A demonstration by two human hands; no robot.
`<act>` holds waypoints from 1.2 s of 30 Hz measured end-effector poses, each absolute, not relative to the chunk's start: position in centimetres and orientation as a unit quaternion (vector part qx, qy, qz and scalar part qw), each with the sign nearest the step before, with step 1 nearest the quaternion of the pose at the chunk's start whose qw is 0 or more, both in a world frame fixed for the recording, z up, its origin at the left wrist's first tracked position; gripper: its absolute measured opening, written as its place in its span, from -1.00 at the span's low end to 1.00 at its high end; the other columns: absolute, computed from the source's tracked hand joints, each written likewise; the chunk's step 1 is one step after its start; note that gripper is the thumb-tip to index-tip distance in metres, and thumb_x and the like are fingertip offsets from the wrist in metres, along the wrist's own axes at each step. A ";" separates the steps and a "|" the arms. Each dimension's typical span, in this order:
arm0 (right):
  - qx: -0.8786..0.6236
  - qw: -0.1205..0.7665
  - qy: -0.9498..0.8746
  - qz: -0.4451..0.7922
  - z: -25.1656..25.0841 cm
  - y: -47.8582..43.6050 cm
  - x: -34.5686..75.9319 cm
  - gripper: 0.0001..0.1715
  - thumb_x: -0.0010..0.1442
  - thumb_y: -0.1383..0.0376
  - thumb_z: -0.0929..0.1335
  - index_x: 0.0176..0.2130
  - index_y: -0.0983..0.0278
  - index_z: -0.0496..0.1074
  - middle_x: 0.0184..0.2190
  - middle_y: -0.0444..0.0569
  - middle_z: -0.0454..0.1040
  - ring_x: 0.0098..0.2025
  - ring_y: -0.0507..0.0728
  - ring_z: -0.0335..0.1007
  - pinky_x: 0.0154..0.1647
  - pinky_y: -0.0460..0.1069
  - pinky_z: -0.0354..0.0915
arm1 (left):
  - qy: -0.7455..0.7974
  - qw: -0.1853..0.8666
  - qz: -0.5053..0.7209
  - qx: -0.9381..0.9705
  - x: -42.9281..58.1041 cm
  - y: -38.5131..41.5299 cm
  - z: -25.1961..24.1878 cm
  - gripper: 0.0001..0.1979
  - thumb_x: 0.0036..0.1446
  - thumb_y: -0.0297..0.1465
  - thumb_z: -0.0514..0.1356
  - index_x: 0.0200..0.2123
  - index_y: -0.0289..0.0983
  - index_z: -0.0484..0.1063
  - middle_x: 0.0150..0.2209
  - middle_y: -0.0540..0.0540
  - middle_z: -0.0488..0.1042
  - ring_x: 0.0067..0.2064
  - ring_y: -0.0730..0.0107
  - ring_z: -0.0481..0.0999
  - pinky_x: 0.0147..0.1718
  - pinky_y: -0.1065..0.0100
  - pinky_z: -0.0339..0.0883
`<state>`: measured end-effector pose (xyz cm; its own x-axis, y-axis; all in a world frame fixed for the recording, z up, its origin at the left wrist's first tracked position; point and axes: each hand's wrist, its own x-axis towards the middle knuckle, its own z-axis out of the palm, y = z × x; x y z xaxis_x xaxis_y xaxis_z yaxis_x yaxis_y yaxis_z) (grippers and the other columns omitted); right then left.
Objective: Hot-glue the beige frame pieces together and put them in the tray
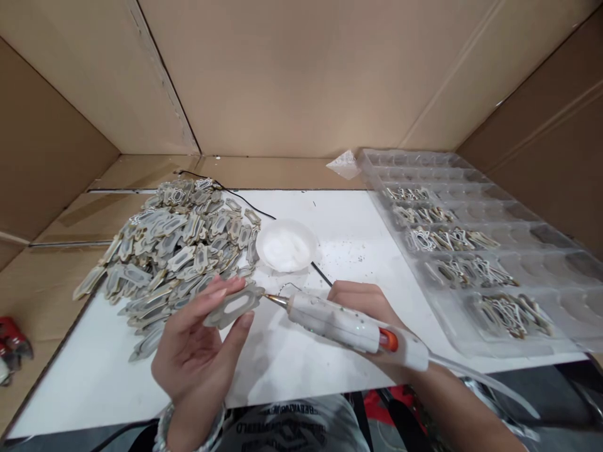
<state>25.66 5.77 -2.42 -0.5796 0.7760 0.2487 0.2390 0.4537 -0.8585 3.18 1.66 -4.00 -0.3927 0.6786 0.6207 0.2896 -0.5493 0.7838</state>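
My left hand (pixel 202 339) pinches a flat grey frame-shaped piece (pixel 240 302) with a long opening, between thumb and fingers. My right hand (pixel 360 301) is wrapped round a white hot glue pen (pixel 334 320) with an orange switch; a translucent glue stick (pixel 485 380) sticks out of its back end. The pen's metal tip (pixel 277 299) is at the right end of the grey piece, touching it or very close. Left of my hands lies a large pile of similar grey pieces (pixel 183 238). Behind the pen is a round white dish (pixel 287 245) with white contents.
At the right stands a clear plastic tray (pixel 438 320) with rows of compartments, several holding similar pieces (pixel 513 314). A black cord (pixel 249 206) runs behind the dish. Cardboard walls (pixel 301 81) enclose the white work surface (pixel 264 370). A red-handled tool (pixel 14 339) lies far left.
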 end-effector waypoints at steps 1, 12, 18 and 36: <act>-0.322 0.324 -0.789 0.410 -2.4 5.7 25.7 -0.79 0.17 0.33 0.28 -0.50 0.18 0.24 -0.48 -0.11 0.33 -0.50 0.06 0.25 -0.51 -0.02 0.11 | 0.457 0.133 0.699 0.534 3.2 1.6 -4.0 -0.55 0.03 -0.64 0.38 -0.05 -0.12 0.51 -0.12 0.04 0.65 -0.06 0.26 0.66 0.17 -0.01 0.48; -0.324 0.313 -0.796 0.404 -2.4 5.7 25.4 -0.74 0.18 0.31 0.26 -0.53 0.18 0.17 -0.51 -0.12 0.28 -0.52 0.05 0.19 -0.53 -0.02 0.08 | 0.450 0.096 0.676 0.576 3.1 1.6 -4.7 -0.51 0.03 -0.66 0.37 0.00 -0.13 0.48 -0.11 0.00 0.65 -0.04 0.22 0.66 0.23 -0.06 0.40; -0.320 0.317 -0.793 0.410 -2.3 5.7 25.4 -0.71 0.18 0.34 0.25 -0.53 0.18 0.10 -0.52 -0.15 0.21 -0.53 0.05 0.13 -0.51 -0.03 0.06 | 0.431 0.094 0.674 0.593 3.0 1.6 -4.7 -0.44 0.00 -0.71 0.35 0.03 -0.10 0.48 -0.10 0.04 0.64 -0.03 0.28 0.65 0.28 -0.04 0.35; -0.321 0.312 -0.805 0.390 -2.4 5.8 25.4 -0.67 0.19 0.33 0.23 -0.54 0.18 0.02 -0.56 -0.18 0.13 -0.55 0.04 0.07 -0.53 -0.03 0.01 | 0.441 0.097 0.672 0.588 3.0 1.6 -4.7 -0.51 0.02 -0.68 0.36 -0.01 -0.13 0.49 -0.12 0.01 0.65 -0.04 0.25 0.65 0.28 -0.09 0.34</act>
<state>25.41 5.83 -2.36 -0.5991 0.7604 0.2506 0.2742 0.4889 -0.8281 3.03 1.61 -4.68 -0.2906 0.6480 0.7040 0.3884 -0.5926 0.7057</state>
